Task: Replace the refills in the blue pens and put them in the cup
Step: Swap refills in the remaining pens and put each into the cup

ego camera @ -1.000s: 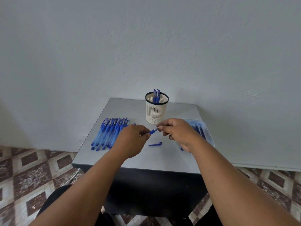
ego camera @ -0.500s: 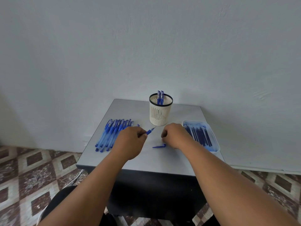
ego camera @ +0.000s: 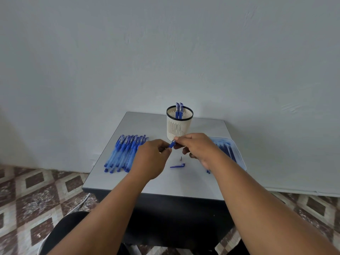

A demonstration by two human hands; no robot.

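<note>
Both hands meet just in front of the cup (ego camera: pixel 179 126), above the grey worktop (ego camera: pixel 156 181). The left hand (ego camera: pixel 150 161) and the right hand (ego camera: pixel 197 148) pinch 1 blue pen (ego camera: pixel 172 144) between their fingers, one at each end. A blue cap (ego camera: pixel 177 165) and a small metal tip (ego camera: pixel 180 159) lie on the worktop, nearer the person than the cup. A row of blue pens (ego camera: pixel 125 153) lies left of the cup, a tray (ego camera: pixel 237 153) with refills lies right of it, and 2 pens (ego camera: pixel 178 110) stand inside the cup.

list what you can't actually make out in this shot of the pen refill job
Head view only:
- Pen in both hands: only a short blue part shows; left hand and right hand hide the rest, and any refill.
- Tray: near part hidden by the right forearm; refill count unclear.
- Cup: the pens' lower ends are hidden by its wall.
</note>
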